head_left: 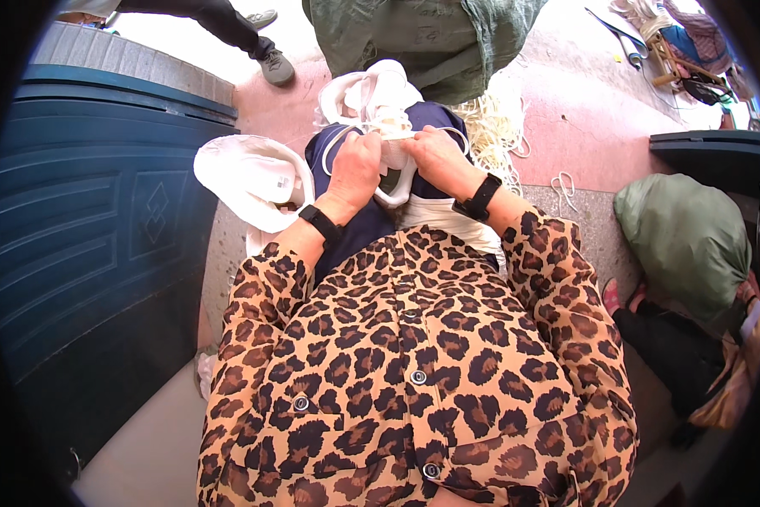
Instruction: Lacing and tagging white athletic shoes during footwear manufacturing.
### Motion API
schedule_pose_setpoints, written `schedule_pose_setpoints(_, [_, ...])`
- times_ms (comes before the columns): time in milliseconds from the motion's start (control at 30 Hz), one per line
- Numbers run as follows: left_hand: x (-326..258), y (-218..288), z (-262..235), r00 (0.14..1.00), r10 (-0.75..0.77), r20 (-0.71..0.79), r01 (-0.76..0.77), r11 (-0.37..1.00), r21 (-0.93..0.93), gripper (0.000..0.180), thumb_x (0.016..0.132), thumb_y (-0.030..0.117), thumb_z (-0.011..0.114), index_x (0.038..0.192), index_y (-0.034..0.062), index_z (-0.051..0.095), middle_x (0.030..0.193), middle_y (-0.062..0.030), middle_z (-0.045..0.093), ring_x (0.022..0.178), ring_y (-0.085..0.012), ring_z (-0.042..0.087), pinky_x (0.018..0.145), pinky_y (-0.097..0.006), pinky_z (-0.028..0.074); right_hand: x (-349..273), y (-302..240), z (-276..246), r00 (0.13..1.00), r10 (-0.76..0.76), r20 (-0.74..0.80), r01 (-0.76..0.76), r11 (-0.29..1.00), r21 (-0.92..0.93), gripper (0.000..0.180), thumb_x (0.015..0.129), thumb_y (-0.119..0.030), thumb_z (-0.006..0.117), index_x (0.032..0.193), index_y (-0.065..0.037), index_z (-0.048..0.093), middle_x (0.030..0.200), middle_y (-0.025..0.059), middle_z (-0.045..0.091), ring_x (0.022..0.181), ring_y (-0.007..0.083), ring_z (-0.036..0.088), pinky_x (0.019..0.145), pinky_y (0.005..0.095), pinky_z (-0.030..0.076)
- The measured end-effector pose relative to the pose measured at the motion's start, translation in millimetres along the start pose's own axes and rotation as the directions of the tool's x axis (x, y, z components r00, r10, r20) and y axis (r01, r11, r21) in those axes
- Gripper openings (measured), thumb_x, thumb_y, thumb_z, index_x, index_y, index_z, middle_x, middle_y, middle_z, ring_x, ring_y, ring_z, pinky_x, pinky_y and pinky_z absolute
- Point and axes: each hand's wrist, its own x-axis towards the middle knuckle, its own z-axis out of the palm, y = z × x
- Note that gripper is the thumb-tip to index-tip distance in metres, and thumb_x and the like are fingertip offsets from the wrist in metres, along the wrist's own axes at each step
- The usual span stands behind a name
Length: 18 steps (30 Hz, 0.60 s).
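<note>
A white lace-up shoe (394,150) rests between my thighs, its opening turned toward me. My left hand (356,169) is closed at the left edge of its lacing, and my right hand (442,159) is closed at the right edge. Both seem to pinch the white shoelace (333,145), which bows out in a loop beyond each hand; the fingertips are partly hidden. Just past my hands sits another white shoe (355,95). To the left of my lap, a further white shoe (243,179) lies with its opening facing up.
Loose white laces (497,133) are heaped right of my knees. A large green sack (422,42) stands ahead. Blue door panel (101,211) borders the left. At right are a green bundle (686,241) and a person's dark-clothed leg (667,342); another person's shoe (276,68) is at upper left.
</note>
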Motion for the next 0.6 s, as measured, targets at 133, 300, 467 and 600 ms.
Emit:
schedule_pose_setpoints(133, [0.7, 1.0, -6.7, 0.956, -0.291, 0.024, 0.290, 0.936, -0.200, 0.013, 0.075, 0.008, 0.057, 0.082, 0.0010, 0.049, 0.076, -0.0151, 0.055, 0.078, -0.0308, 0.052, 0.066, -0.038, 0.042, 0.3, 0.1, -1.6, 0.998, 0.017, 0.056, -0.015, 0.999, -0.041, 0.005, 0.066, -0.005, 0.053, 0.064, -0.004, 0.057, 0.070, 0.0103, 0.059, 0.072, 0.0253, 0.055, 0.066, 0.0336, 0.044])
schedule_pose_setpoints(300, [-1.2, 6.2, -22.4, 0.957, -0.290, 0.019, 0.287, 0.953, 0.100, 0.013, 0.074, 0.015, 0.060, 0.077, 0.0032, 0.057, 0.073, -0.0133, 0.057, 0.078, -0.0308, 0.053, 0.067, -0.039, 0.041, -2.6, -1.2, 2.5, 0.999, 0.037, -0.007, -0.037, 0.999, -0.039, 0.004, 0.067, -0.004, 0.053, 0.070, -0.004, 0.056, 0.070, 0.0095, 0.057, 0.073, 0.0258, 0.054, 0.065, 0.0346, 0.044])
schedule_pose_setpoints(467, [-2.8, 3.3, -7.7, 0.959, -0.283, -0.007, 0.283, 0.959, 0.023, 0.011, 0.074, 0.016, 0.058, 0.074, 0.0052, 0.060, 0.071, -0.0114, 0.058, 0.074, -0.0298, 0.051, 0.065, -0.041, 0.040, -2.3, -1.2, 4.4, 0.999, 0.041, 0.001, -0.041, 0.998, -0.046, 0.007, 0.068, -0.004, 0.053, 0.075, -0.005, 0.055, 0.071, 0.0084, 0.055, 0.075, 0.0258, 0.053, 0.065, 0.0358, 0.043])
schedule_pose_setpoints(600, [2.7, 11.9, -16.9, 0.993, -0.085, -0.077, 0.097, 0.983, 0.157, 0.007, 0.071, 0.013, 0.056, 0.076, 0.0082, 0.059, 0.076, -0.0059, 0.054, 0.079, -0.0238, 0.049, 0.066, -0.036, 0.037, -2.1, -1.9, -1.1, 0.999, 0.046, -0.009, -0.046, 0.998, -0.043, 0.004, 0.069, -0.006, 0.054, 0.072, -0.006, 0.056, 0.071, 0.0073, 0.057, 0.075, 0.0248, 0.054, 0.064, 0.0357, 0.043])
